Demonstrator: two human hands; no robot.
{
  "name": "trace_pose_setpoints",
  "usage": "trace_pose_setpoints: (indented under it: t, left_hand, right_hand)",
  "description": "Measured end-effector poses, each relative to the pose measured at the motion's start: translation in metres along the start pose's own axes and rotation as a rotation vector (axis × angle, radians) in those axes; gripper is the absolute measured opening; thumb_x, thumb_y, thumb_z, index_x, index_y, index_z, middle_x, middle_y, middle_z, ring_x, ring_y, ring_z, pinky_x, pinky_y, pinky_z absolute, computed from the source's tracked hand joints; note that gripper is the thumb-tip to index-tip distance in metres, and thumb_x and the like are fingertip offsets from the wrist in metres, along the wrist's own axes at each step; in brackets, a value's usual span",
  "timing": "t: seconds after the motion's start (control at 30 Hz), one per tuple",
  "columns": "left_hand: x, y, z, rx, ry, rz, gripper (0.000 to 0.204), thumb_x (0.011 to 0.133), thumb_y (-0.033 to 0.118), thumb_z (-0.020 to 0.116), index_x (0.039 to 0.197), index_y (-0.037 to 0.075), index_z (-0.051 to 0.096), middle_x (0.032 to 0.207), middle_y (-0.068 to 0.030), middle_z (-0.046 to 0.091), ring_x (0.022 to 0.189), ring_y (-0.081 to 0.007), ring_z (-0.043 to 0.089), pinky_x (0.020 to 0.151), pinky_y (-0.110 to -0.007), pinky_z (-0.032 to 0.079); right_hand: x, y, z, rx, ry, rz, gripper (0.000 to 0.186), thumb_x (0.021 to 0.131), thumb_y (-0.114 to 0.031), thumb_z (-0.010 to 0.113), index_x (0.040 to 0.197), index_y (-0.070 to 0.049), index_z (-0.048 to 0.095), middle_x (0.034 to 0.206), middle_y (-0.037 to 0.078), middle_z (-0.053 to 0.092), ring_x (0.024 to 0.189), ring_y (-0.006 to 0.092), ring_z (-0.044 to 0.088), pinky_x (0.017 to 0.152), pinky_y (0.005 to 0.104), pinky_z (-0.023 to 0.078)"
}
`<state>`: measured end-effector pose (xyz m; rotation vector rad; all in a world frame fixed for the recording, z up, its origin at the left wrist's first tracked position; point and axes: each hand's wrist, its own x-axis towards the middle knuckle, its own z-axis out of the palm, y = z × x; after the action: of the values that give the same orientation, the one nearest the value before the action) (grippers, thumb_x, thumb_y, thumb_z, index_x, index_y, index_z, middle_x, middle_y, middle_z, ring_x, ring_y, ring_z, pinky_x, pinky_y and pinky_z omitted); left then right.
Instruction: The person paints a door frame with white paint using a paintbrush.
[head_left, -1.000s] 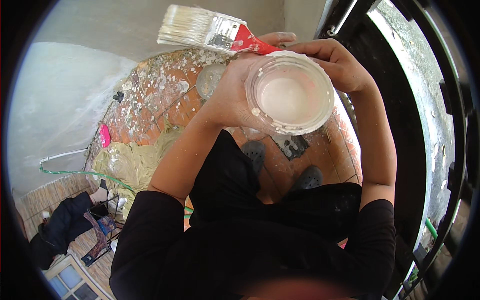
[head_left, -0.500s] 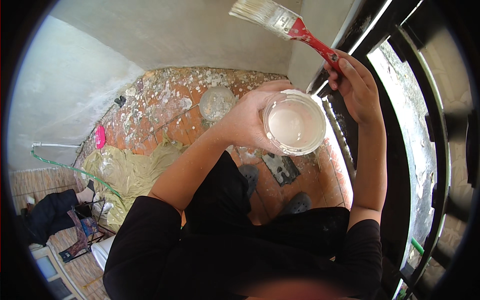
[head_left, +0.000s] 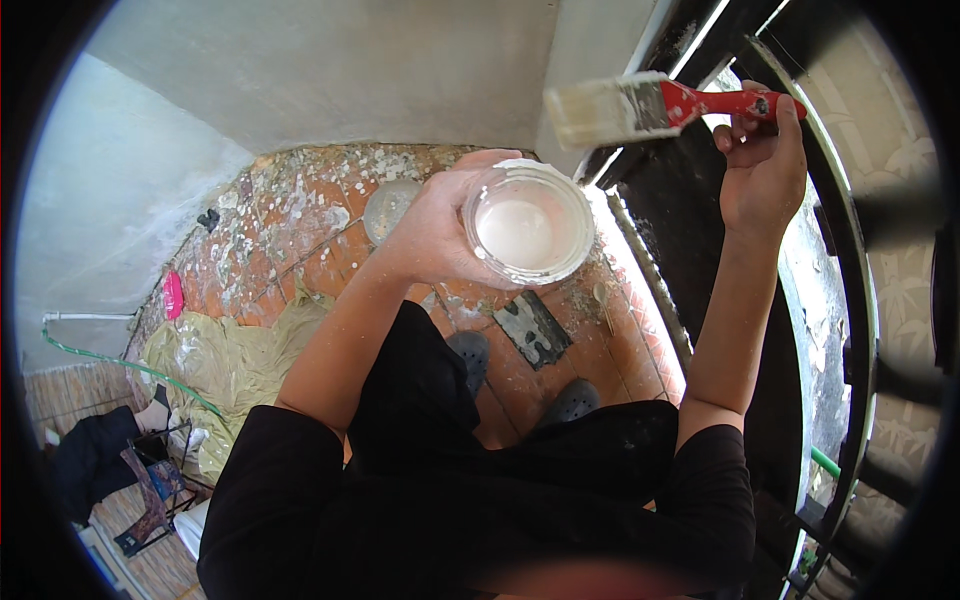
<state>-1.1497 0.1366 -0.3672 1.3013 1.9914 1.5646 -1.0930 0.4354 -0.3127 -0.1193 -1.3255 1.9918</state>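
Observation:
A clear round jar point(head_left: 527, 222) with white paint in it and paint smears on its rim is gripped by my left hand point(head_left: 442, 225), at the middle of the view. Up and to the right, my right hand point(head_left: 763, 165) pinches a paintbrush point(head_left: 690, 103) by its red handle. The brush lies nearly level, its pale, paint-coated bristles pointing left, above and apart from the jar. Part of the jar's left side is hidden by my left hand.
Grey walls point(head_left: 330, 70) meet behind the paint-spattered tile floor point(head_left: 320, 240). A dark metal gate point(head_left: 765, 320) stands close on my right. On the floor lie a round lid-like disc point(head_left: 390, 208), a stained dark board point(head_left: 532, 330), a crumpled tan sheet point(head_left: 235, 345) and a pink object point(head_left: 173, 295). A green hose point(head_left: 130, 362) runs at left.
The paintbrush has moved right and down in my right hand and turned from slanting to nearly level. The jar in my left hand has shifted slightly left in view.

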Motion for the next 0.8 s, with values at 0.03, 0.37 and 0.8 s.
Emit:
trace_pose_setpoints:
  t: [0.03,0.37,0.8]
  left_hand:
    - [0.000,0.002,0.000,0.019,0.002,-0.003,0.081,0.050,0.024,0.093,0.121,0.000,0.063,0.128,-0.0128,0.061,0.131,-0.0271,0.048,0.109,-0.039,0.036]
    - [-0.002,0.004,0.002,0.039,-0.007,-0.017,0.081,0.050,0.023,0.092,0.122,-0.001,0.063,0.134,-0.0137,0.056,0.129,-0.0245,0.049,0.107,-0.037,0.038]
    - [-0.005,0.004,-0.003,0.103,0.028,0.067,0.081,0.050,0.028,0.090,0.120,-0.003,0.064,0.133,-0.0161,0.056,0.131,-0.0259,0.046,0.106,-0.037,0.038]
  right_hand:
    - [-0.001,-0.001,0.001,0.013,0.058,-0.054,0.032,0.100,-0.029,0.052,0.105,0.001,0.061,0.091,0.009,0.065,0.078,0.0147,0.060,0.057,0.0310,0.047]
    - [0.005,-0.017,-0.025,-0.155,0.033,-0.170,0.049,0.101,-0.046,0.044,0.109,0.000,0.058,0.087,0.017,0.067,0.071,0.0204,0.062,0.056,0.0308,0.047]
    - [0.002,-0.025,-0.024,-0.172,0.029,-0.193,0.049,0.101,-0.046,0.044,0.109,0.000,0.058,0.086,0.018,0.068,0.068,0.0211,0.062,0.055,0.0309,0.046]
